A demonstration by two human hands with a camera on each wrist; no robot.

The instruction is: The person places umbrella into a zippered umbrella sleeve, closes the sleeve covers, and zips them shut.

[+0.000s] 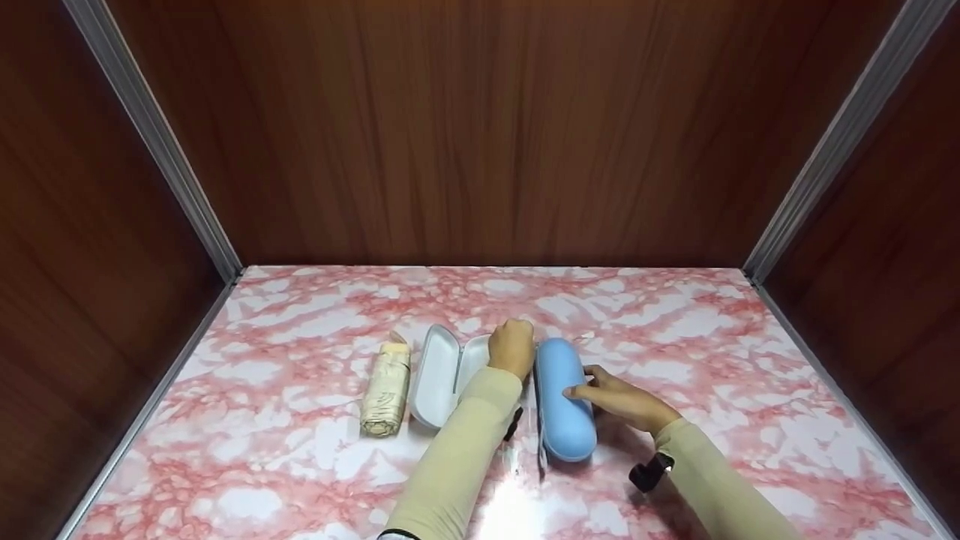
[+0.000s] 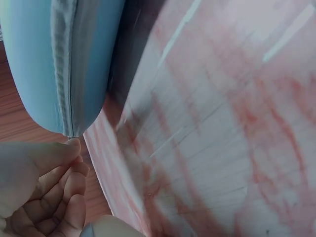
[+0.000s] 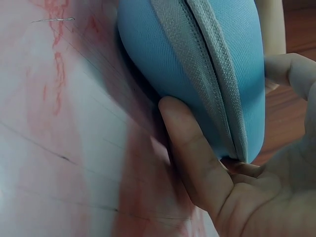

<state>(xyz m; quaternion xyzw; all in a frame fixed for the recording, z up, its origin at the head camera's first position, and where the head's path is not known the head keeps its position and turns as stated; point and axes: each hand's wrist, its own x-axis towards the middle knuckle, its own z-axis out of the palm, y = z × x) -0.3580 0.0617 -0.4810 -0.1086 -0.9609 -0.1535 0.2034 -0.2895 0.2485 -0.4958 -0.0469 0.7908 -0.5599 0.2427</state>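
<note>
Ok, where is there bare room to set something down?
Left, the red-white marbled tabletop is bare between its left edge and the rolled cream fabric bundle. Right, it is bare between the right grip and right edge. The middle is crowded by the open pale-grey case, left grip and blue oblong zip case.

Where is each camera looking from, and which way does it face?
Head: on the head, facing forward and down at the tabletop; left hand, right hand and sleeves show.
Left wrist: on that wrist, facing one end of the blue case; part of the left hand shows.
Right wrist: on that wrist, facing the blue case; part of the right hand shows.
Shared: both wrist views show the case's zipper.
</note>
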